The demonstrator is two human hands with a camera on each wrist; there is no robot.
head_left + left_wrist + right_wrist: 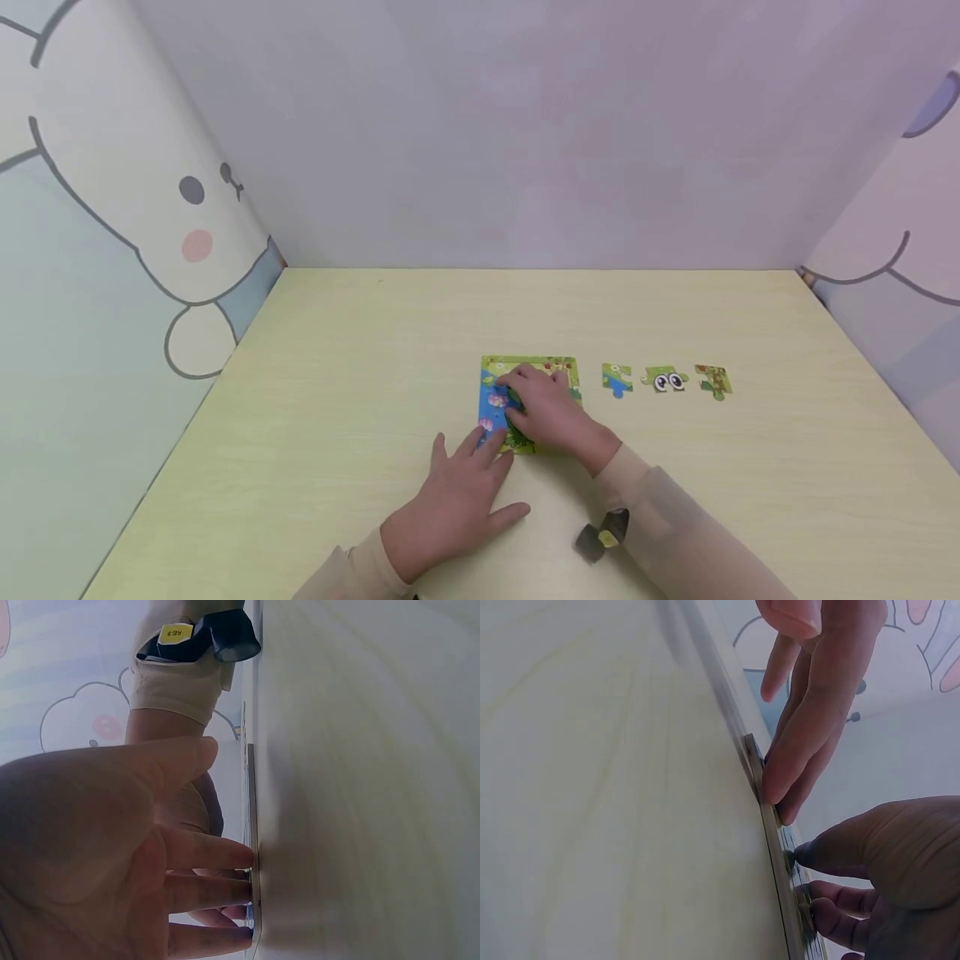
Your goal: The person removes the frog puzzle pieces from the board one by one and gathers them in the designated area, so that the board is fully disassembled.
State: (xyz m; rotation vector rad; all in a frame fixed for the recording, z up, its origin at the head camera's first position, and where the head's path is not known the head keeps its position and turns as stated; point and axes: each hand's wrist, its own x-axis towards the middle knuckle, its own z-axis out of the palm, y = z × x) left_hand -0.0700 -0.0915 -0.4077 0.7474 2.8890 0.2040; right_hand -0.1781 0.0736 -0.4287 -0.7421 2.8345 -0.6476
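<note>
A puzzle board point(487, 400) with a blue and green picture lies flat on the table. My left hand point(457, 500) has its fingers spread straight, their tips resting on the board's near-left edge; the left wrist view shows the same fingertips point(244, 859) against the thin board edge. Over the middle of the board, my right hand point(551, 408) is bent down, its thumb and fingers pinching a green puzzle piece point(516, 397) at the surface. Much of that piece is hidden by the fingers. In the right wrist view, the thumb point(832, 851) touches down beside the fingertips.
Right of the board lie three loose pieces in a row: a blue-green one point(617, 379), one with cartoon eyes point(666, 380) and a brown-green one point(714, 381). The pale wooden table point(337, 358) meets a plain back wall point(525, 167) and printed side walls.
</note>
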